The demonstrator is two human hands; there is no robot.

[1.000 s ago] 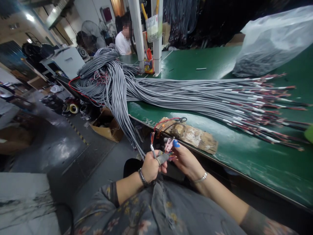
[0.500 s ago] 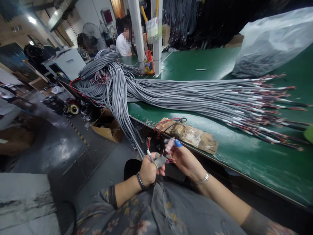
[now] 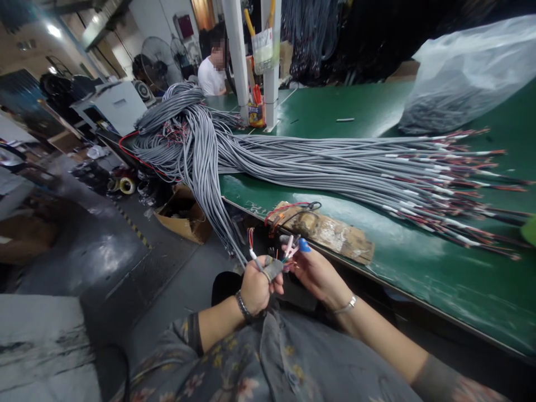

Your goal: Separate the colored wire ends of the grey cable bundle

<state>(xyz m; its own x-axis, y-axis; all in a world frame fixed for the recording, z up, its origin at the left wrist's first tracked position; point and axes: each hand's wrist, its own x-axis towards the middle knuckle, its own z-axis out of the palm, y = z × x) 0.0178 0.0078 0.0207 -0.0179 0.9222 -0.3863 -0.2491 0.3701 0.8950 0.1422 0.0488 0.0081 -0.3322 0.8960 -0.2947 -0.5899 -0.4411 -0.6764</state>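
My left hand (image 3: 257,285) is closed round the end of a grey cable (image 3: 228,231) that hangs down from the big bundle on the table; its stripped coloured wires (image 3: 251,239) stick up above my fist. A grey sleeve covers one finger of that hand. My right hand (image 3: 314,268) sits close beside it, fingers pinched on several thin coloured wires (image 3: 288,248) of the same cable end. Its fingertips wear pink and blue covers. Both hands are held over my lap, just before the table edge.
A large bundle of grey cables (image 3: 335,167) lies across the green table (image 3: 419,268) and spills off its left end. A worn cardboard pad (image 3: 330,230) sits at the near edge. A plastic bag (image 3: 464,72) lies far right. A person in white (image 3: 211,70) sits far back. A cardboard box (image 3: 184,215) stands on the floor.
My hands have shifted only slightly. The right fingers have moved in onto the coloured wires, which now fan out between the two hands.
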